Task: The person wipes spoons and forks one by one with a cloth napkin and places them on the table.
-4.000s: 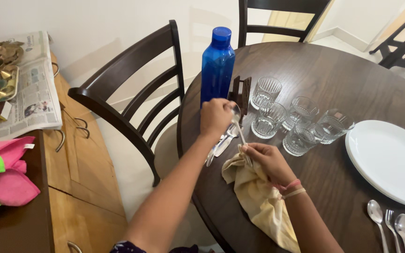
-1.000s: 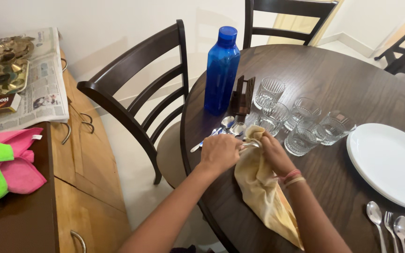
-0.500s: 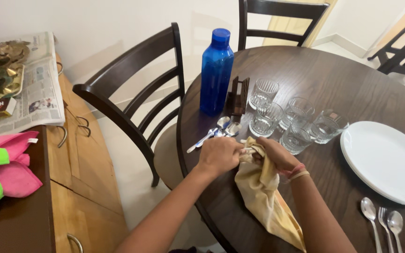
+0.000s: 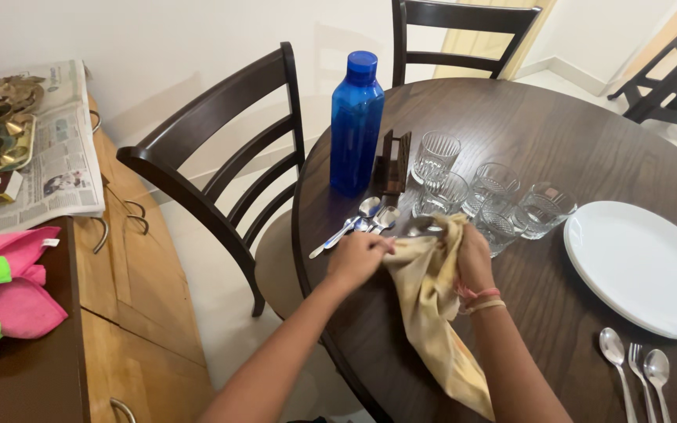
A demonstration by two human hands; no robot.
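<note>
My left hand pinches the handle end of a spoon whose bowl shows just above the yellow cloth. My right hand grips that cloth, wrapped around the spoon's shaft, and the cloth's tail hangs down over the dark round table. Loose spoons lie on the table just beyond my left hand.
A blue bottle, a dark wooden holder and several glasses stand behind my hands. A white plate and three pieces of cutlery lie to the right. Dark chairs ring the table. A sideboard at left carries newspaper and pink and green cloths.
Four seconds ago my left hand held a spoon upright. Both hands now sit low at the table, and the cloth has shifted up along the spoon in the last second.
</note>
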